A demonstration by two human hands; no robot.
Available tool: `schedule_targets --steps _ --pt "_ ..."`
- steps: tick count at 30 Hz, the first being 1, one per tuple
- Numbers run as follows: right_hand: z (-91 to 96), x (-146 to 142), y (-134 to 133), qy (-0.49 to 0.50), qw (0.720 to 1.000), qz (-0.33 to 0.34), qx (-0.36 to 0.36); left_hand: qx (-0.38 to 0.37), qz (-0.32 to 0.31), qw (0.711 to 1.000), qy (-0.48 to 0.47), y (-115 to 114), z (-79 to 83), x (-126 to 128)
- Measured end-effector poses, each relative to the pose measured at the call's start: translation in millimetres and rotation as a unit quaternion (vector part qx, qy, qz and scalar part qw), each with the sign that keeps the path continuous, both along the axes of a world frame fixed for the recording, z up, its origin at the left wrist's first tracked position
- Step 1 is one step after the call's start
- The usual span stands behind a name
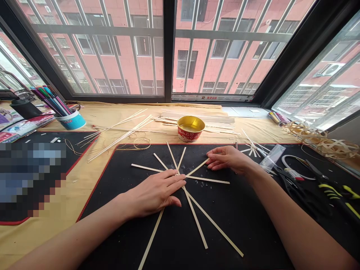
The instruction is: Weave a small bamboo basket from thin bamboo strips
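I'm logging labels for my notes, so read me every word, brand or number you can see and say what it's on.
Nothing reads clearly.
Sticker strip on the window frame: red print, too blurred.
Red bowl: wall markings, too small.
Printed sheets at far left: too blurred.

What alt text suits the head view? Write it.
Thin pale strips lie crossed in a star on a black mat: the left hand presses the crossing, the right hand touches one strip's end. A bowl stands behind; tools lie at right.
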State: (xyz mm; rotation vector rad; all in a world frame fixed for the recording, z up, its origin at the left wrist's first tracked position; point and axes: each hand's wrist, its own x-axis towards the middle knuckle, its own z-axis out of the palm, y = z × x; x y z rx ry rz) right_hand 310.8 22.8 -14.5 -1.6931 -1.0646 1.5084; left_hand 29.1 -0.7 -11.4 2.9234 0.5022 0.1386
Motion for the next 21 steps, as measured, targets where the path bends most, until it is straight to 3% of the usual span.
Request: schedule_targets --steps 5,14,21 --pt "-5.5 5 2 -0.006 1.0 0.0 0.01 -0.053 0.009 0.999 -0.003 1 2.3 -1" --pt "-11.9 6 4 -0.032 0.999 -0.004 0.016 -0.267 0.084 0.958 -0.061 8 1.2 -7" --pt "-12.4 7 4 -0.038 0.999 0.004 0.014 -0.292 0.11 0.949 -0.037 9 14.7 -3"
